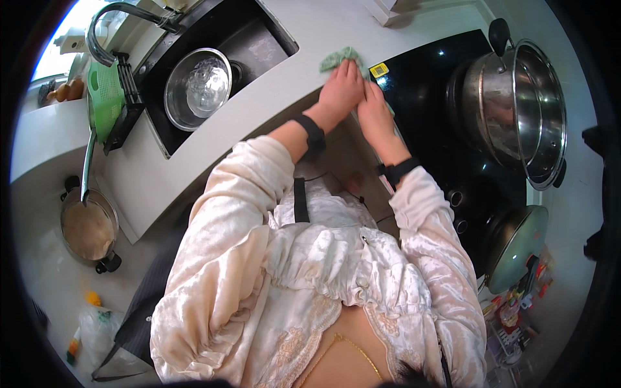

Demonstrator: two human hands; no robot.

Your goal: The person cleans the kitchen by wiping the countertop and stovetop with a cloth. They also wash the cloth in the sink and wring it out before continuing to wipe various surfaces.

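Observation:
A green cloth [338, 58] lies bunched on the white countertop [310, 63], at the corner beside the black glass cooktop [417, 92]. My left hand [341, 92] presses on it, fingers together and pointing away from me. Close against it, my right hand [377, 114] rests at the cooktop's near left edge, where a bit of green cloth shows by its outer side. Its fingertips are partly hidden by the left hand, so its hold is unclear. A yellow label [379, 70] bearing a printed code is stuck on the cooktop's corner, just right of the hands.
A steel bowl of water [198, 89] sits in the black sink [257, 46] under a curved faucet [97, 41]. A green colander [104, 97] stands left of it. On the cooktop are a large steel pot [495, 106] and a glass-lidded pan [518, 250]. Another pot [89, 225] stands at far left.

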